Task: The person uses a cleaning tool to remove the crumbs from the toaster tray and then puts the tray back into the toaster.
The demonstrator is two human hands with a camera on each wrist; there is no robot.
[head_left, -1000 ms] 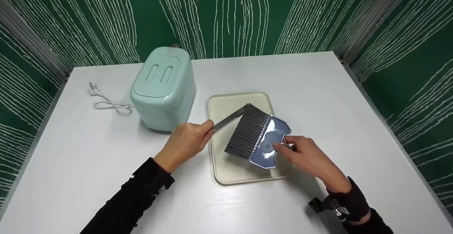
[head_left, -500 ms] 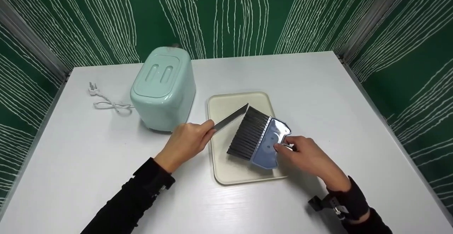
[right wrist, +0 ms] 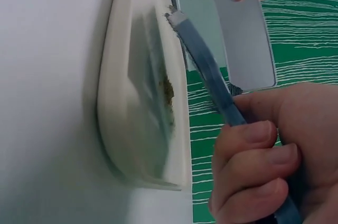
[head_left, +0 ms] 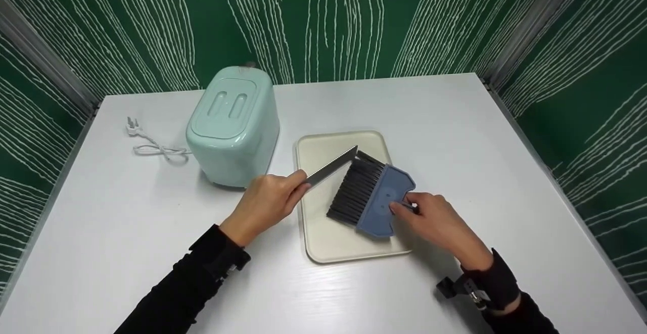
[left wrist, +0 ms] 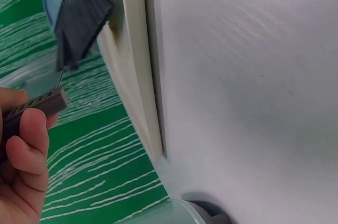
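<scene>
My left hand (head_left: 268,202) grips one end of a thin metal crumb tray (head_left: 331,167), held slanted over a cream serving tray (head_left: 328,248). In the left wrist view, fingers and thumb pinch the crumb tray's dark slotted end (left wrist: 45,106). My right hand (head_left: 437,223) holds a blue brush (head_left: 386,200) by its handle, thumb on top. The brush's black bristles (head_left: 354,192) spread over the cream tray, their upper corner right at the crumb tray's far tip. Brown crumbs (right wrist: 168,93) lie on the cream tray in the right wrist view.
A mint-green toaster (head_left: 232,137) stands left of the cream tray, close to my left hand. Its white cord and plug (head_left: 156,144) lie farther left on the white table (head_left: 333,298). Green walls (head_left: 349,26) with white streaks enclose the back and sides.
The brush has tilted in my right hand, its blue face losing its glare, and its bristles have shifted slightly. The right wrist has moved a little up and left; my left hand barely moves.
</scene>
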